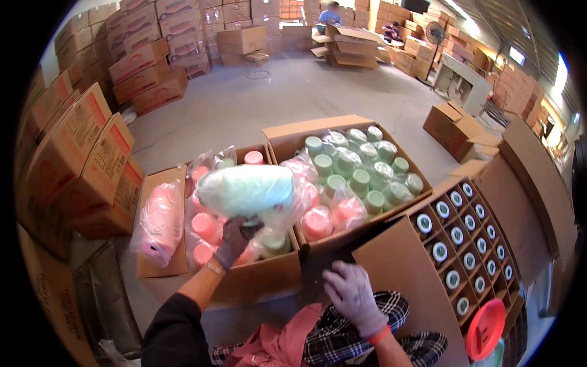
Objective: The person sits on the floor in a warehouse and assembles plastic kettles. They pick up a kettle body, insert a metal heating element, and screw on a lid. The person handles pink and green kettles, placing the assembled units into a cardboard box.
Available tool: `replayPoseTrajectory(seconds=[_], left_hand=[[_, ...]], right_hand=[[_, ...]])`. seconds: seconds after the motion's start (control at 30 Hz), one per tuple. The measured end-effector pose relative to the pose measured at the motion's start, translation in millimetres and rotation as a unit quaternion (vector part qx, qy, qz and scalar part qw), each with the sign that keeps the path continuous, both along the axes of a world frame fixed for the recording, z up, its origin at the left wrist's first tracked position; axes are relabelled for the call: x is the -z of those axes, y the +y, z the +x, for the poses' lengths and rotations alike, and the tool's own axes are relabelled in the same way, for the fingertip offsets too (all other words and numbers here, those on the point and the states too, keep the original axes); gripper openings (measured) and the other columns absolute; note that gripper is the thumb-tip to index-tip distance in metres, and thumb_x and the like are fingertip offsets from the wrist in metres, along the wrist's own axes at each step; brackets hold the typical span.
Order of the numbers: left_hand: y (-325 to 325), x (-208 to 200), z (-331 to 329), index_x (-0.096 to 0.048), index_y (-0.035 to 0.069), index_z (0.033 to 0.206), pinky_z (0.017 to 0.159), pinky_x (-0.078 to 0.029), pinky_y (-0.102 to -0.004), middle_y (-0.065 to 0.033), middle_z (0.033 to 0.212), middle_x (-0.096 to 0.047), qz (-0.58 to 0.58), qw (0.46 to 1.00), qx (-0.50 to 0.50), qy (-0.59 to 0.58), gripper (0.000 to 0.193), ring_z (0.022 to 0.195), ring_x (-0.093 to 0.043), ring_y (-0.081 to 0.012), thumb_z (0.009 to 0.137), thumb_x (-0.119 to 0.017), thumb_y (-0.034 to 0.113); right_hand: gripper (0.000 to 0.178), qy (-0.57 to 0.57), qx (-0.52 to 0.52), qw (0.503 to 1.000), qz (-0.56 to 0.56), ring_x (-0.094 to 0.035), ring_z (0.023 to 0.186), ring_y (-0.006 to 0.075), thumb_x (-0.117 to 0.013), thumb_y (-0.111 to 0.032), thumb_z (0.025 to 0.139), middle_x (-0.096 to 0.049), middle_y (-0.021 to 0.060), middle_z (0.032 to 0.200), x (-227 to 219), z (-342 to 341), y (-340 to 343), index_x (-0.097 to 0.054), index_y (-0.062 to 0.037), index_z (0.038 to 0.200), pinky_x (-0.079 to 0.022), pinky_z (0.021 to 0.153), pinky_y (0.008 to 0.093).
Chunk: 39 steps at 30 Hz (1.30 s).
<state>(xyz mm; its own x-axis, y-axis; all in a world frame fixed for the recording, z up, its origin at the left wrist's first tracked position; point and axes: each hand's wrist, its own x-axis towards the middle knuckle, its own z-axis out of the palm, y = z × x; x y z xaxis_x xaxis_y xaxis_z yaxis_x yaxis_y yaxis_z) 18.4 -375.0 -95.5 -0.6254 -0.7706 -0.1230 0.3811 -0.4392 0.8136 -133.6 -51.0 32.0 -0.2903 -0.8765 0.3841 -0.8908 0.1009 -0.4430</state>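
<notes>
My left hand [231,243], in a dark glove, is over the left open carton [238,284]. Its fingers close at the underside of a large mint-green bottle [247,188] in a clear plastic bag, lying sideways above the carton; the exact grip is partly hidden. Pink-capped bottles [206,226] stand in bags below it. A pink bagged bottle [162,214] lies on the carton's left flap. My right hand [358,300], in a pale glove, hovers over my lap with loosely bent fingers apart, holding nothing.
A second carton [403,214] holds green- and pink-capped bottles. On the right, a divided carton [449,251] holds several white-lidded items. A red ring-shaped lid [486,327] sits at its near corner. Stacked cartons [92,153] stand left; two people work at the back.
</notes>
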Motion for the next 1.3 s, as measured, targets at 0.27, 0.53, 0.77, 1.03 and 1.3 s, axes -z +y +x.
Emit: replayPoseTrajectory(seconds=[0.27,0.53,0.77,1.03,1.3], left_hand=[[-173.1,151.3,-88.6,-0.064,-0.002,0.113,0.085,-0.056,-0.0450,-0.0277,0.112,-0.067,-0.342,0.778,-0.127,-0.511,0.043,0.093,-0.069,-0.0412,0.079,-0.063,0.024],[-210.8,151.9,-86.3,-0.070,0.002,0.107,0.086,-0.052,-0.0455,-0.0230,0.104,-0.070,-0.468,0.627,0.260,-0.567,0.043,0.096,-0.067,-0.0423,0.086,-0.061,0.038],[-292.7,54.3,-140.7,-0.066,-0.002,0.096,0.075,-0.049,-0.0476,-0.0235,0.080,-0.065,-0.558,0.701,-0.180,-0.406,0.041,0.081,-0.065,-0.0383,0.093,-0.057,0.038],[-370.0,263.4,-145.8,-0.073,0.006,0.101,0.081,-0.053,-0.0496,-0.0295,0.098,-0.068,-0.331,0.709,-0.050,-0.621,0.039,0.100,-0.065,-0.0476,0.094,-0.048,0.036],[-364.1,246.2,-120.6,-0.076,0.011,0.102,0.082,-0.055,-0.0437,-0.0221,0.107,-0.070,-0.555,0.622,0.142,-0.534,0.030,0.100,-0.069,-0.0370,0.093,-0.052,0.028]], right_hand=[[0.035,0.109,0.087,0.982,0.129,-0.057,0.108,0.0308,-0.069,-0.019,0.082,-0.061,0.0107,0.113,-7.7,-16.5,49.4,-0.065,-0.0093,0.115,-0.039,0.102,0.0525],[0.027,0.086,0.082,0.990,0.078,-0.063,0.095,0.0294,-0.071,-0.017,0.081,-0.066,0.0098,0.102,-4.4,-22.9,14.8,-0.069,-0.0057,0.106,-0.048,0.093,0.0479],[0.024,0.075,0.011,0.997,0.026,-0.066,0.091,0.0289,-0.073,-0.016,0.077,-0.068,0.0103,0.098,-2.4,-25.2,-19.0,-0.070,-0.0056,0.098,-0.052,0.087,0.0468],[0.037,-0.032,-0.029,0.998,0.055,-0.065,0.105,0.0327,-0.070,-0.012,0.077,-0.068,0.0178,0.110,-28.4,-47.2,-18.5,-0.068,0.0022,0.111,-0.050,0.100,0.0519],[0.040,0.017,-0.007,0.999,-0.044,-0.064,0.108,0.0338,-0.069,-0.013,0.075,-0.066,0.0192,0.112,-7.9,-49.1,-27.3,-0.068,0.0025,0.111,-0.049,0.102,0.0527]])
